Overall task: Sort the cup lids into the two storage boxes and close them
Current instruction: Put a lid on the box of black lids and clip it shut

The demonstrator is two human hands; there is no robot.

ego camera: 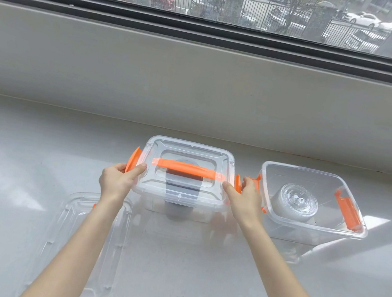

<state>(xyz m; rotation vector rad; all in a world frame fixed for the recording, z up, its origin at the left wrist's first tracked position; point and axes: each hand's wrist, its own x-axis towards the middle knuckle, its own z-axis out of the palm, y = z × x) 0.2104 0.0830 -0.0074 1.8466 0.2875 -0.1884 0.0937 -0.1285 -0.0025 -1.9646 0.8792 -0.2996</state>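
A: Why is each hand out at an end of that box?

B: That's where the catches are. The clear plastic storage box with the orange carry handle (184, 172) already has its cover seated, and a dark stack of cup lids (183, 184) shows through it. The left hand (117, 180) has thumb and fingers pinched on the orange latch at the left end (133, 162), which flares outward, so I judge it not yet snapped. The right hand (245, 198) is curled around the orange latch at the right end (238, 183); its fingertips are hidden behind the clip, so I can't tell how firmly it grips.

A: And the other box?

B: The second clear plastic box, open-topped (313, 202), stands just beside the first on the right, almost touching. It holds 1 stack of transparent cup lids (294, 205), and an orange latch (347, 213) hangs at its far end. Its loose clear plastic cover (80, 245) lies flat to the near left, partly under the left forearm, probably parked there out of the way.

A: The setting?

B: A smooth pale grey countertop (185, 272), glossy with window glare, meets a grey sill wall. Above it a dark-framed window (210, 4) looks onto a railing and parked cars.
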